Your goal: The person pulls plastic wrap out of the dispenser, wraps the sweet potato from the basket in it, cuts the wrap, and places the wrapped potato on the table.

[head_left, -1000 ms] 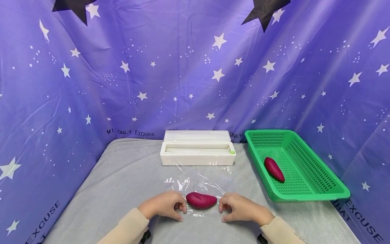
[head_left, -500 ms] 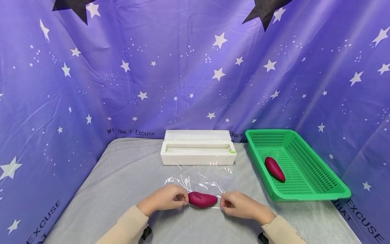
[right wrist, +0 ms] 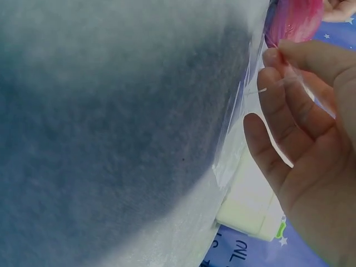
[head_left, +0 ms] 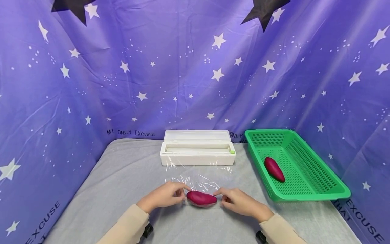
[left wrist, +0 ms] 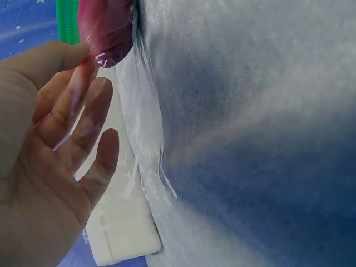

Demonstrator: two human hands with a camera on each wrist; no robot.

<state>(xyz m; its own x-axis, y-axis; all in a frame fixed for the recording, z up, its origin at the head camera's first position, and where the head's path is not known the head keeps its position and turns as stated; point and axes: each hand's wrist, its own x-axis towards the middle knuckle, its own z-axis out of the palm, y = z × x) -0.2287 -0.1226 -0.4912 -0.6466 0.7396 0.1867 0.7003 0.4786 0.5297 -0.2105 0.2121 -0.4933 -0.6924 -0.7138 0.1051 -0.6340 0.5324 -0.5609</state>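
A purple-red sweet potato (head_left: 201, 198) lies crosswise on the grey cloth near the front, with clear plastic wrap (head_left: 199, 183) stretching from under it back to the white box. My left hand (head_left: 166, 196) is at its left end, index finger reaching over its top, thumb lower. At the other end my right hand (head_left: 242, 202) mirrors this, index fingertip at the potato's tip. In the left wrist view, thumb and index pinch the wrap (left wrist: 139, 94) beside the potato (left wrist: 108, 28). The right wrist view shows film drawn tight from the pinching thumb and forefinger.
A white wrap dispenser box (head_left: 198, 160) with its lid (head_left: 197, 135) raised stands behind the hands. To the right, a green plastic basket (head_left: 310, 197) holds a second sweet potato (head_left: 274, 169). Purple star-printed curtains (head_left: 195, 84) enclose the back and sides.
Both hands took hold of the wrap's near edge and brought it up and over the sweet potato. Their index fingers now extend over its ends. Box and basket stay put.
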